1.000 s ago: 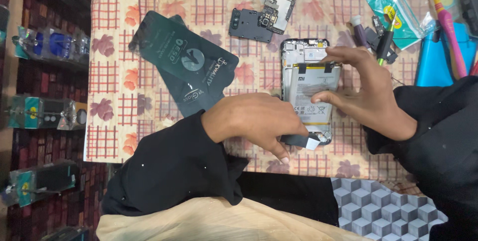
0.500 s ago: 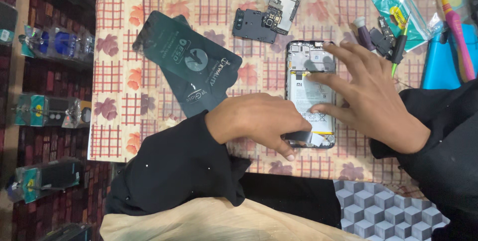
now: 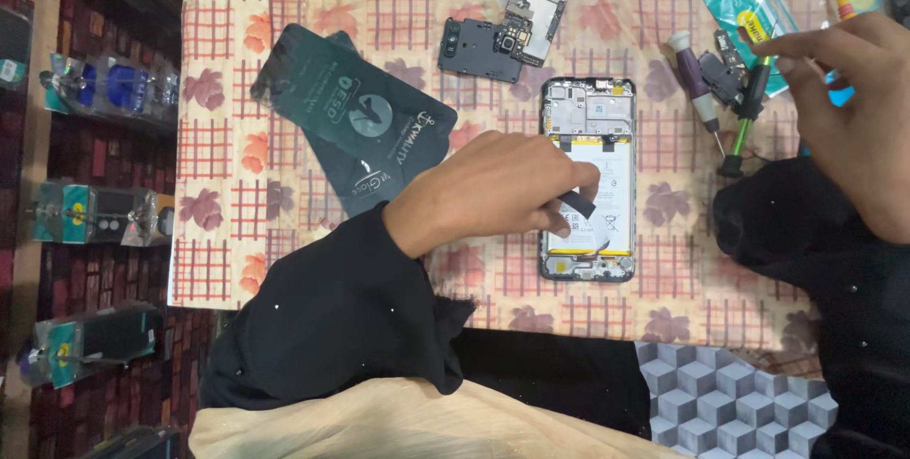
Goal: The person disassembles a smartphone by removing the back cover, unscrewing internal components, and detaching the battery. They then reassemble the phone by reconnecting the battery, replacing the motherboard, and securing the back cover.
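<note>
My left hand (image 3: pixel 493 189) pinches a black strip (image 3: pixel 576 205) over the opened phone (image 3: pixel 588 108); my right hand (image 3: pixel 853 108) hovers near the screwdrivers (image 3: pixel 697 89).

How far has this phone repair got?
The back is already off the phone, showing the battery, and a circuit board lies apart. The left hand pinches a dark strip over the battery; the right hand is by the screwdrivers. Closing the phone up looks left to do.
</note>
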